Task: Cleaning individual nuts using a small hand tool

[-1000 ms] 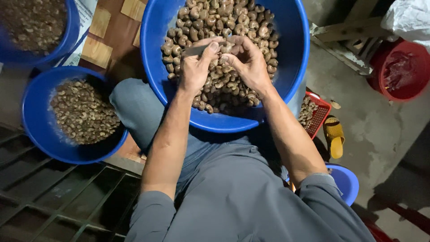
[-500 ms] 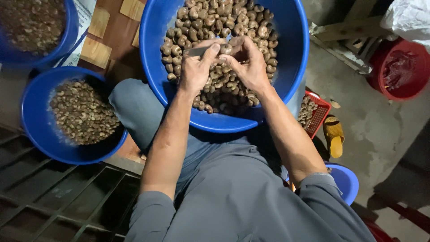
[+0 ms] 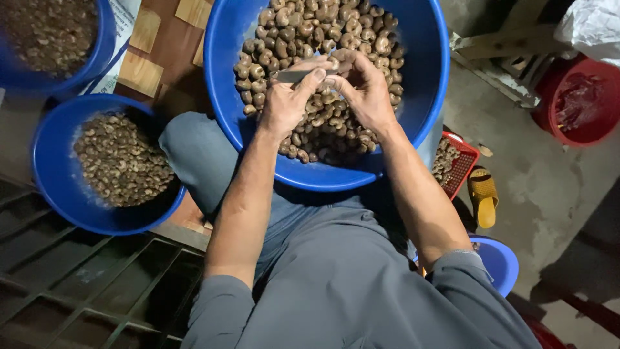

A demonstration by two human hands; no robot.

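Head view, looking straight down: top left, a white printed sack [image 3: 119,39] peeks out from under a blue tub, flat against the wooden boards [image 3: 139,71]. Far right, a red basin [image 3: 584,106] with a crumpled white bag [image 3: 594,26] above it. Down right, a red mesh crate [image 3: 460,161], a yellow sandal [image 3: 483,197] just beside it. Centre stage, the big blue basin [image 3: 426,84] on the lap, heaped with brown nuts [image 3: 303,39]. Left hand [image 3: 284,106] is curled shut around a thin grey blade [image 3: 294,75], thumb pressing on top. Right hand [image 3: 365,90] is closed too, fingertips pinching one nut [image 3: 332,64] against that blade, right over the heap. Lower left, another blue basin [image 3: 58,194] of smaller pieces.
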